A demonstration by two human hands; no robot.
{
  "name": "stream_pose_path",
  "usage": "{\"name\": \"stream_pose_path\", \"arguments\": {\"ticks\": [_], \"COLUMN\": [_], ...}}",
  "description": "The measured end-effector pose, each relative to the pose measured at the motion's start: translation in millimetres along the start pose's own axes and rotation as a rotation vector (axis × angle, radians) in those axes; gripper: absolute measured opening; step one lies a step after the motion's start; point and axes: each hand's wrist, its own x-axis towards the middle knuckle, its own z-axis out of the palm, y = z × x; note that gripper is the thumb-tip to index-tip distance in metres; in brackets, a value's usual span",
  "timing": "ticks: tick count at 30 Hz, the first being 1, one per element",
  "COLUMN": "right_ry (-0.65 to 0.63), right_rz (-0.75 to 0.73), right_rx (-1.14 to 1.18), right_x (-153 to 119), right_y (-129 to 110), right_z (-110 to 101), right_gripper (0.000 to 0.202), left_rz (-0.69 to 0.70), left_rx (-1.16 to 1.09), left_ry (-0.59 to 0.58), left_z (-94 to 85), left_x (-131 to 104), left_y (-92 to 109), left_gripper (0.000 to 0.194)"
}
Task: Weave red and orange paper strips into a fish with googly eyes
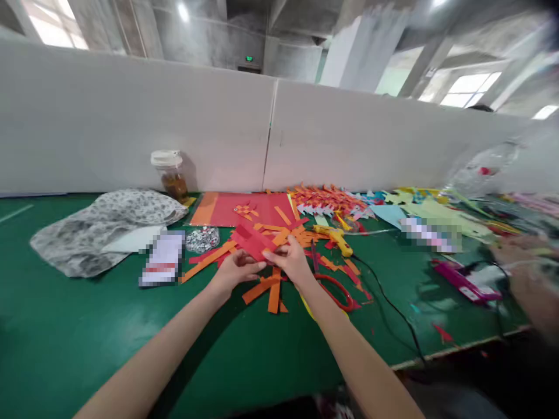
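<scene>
My left hand (236, 271) pinches the lower left part of a red strip piece (253, 241), thumb and fingers together. On its right side my right hand (290, 259) grips the same piece, with an orange strip (280, 237) by its fingers. Both hands are raised a little over a pile of red and orange strips. Loose orange strips (274, 291) lie just below the hands on the green table (244, 361). Behind them is a red sheet (218, 208) with a small woven orange and red piece (247, 210) on it.
A yellow glue gun (336, 237), its black cord and red-handled scissors (338, 291) lie right. Left are a bag of googly eyes (202, 239), a phone-like card (163, 259), patterned cloth (109, 227) and a lidded jar (171, 174). Another person's hand (528, 273) is far right.
</scene>
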Motion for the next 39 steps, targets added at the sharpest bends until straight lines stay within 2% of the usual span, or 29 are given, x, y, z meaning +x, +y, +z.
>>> {"name": "stream_pose_path", "arguments": {"ticks": [6,12,18,25,29,33,35,38,39], "right_ry": [-0.049,-0.071,-0.09,-0.156,-0.055,-0.016,-0.098,-0.41,-0.479], "right_rz": [0.001,-0.021,-0.062,-0.132,-0.151,-0.241,-0.286,-0.303,-0.299], "right_rx": [0.007,0.047,-0.024,-0.198,-0.457,-0.711,-0.839,-0.967,-1.004], "right_x": [-1,-5,-6,-9,-8,-8,-11,-15,-16], "right_y": [2,-4,-5,2,5,2,-4,-14,-16], "right_z": [1,3,3,6,5,-1,-4,-6,-6], "right_gripper": [0.06,0.069,0.071,0.065,0.069,0.066,0.057,0.047,0.045], "left_rz": [0.002,0.012,0.002,0.016,0.021,0.123,0.164,0.175,0.171], "left_rx": [0.027,-0.058,-0.161,-0.105,-0.145,-0.302,-0.354,-0.355,-0.343], "left_ry": [0.022,-0.016,-0.005,0.086,0.109,0.2,0.252,0.28,0.28], "left_z": [-2.7,-3.3,-3.1,-0.2,-2.3,-6.3,-8.9,-12.3,-12.9], "left_x": [4,3,2,-1,1,6,8,10,10], "left_y": [-3,-2,-4,-4,-2,1,3,5,6], "left_gripper": [0.037,0.037,0.037,0.045,0.039,0.031,0.031,0.03,0.03]}}
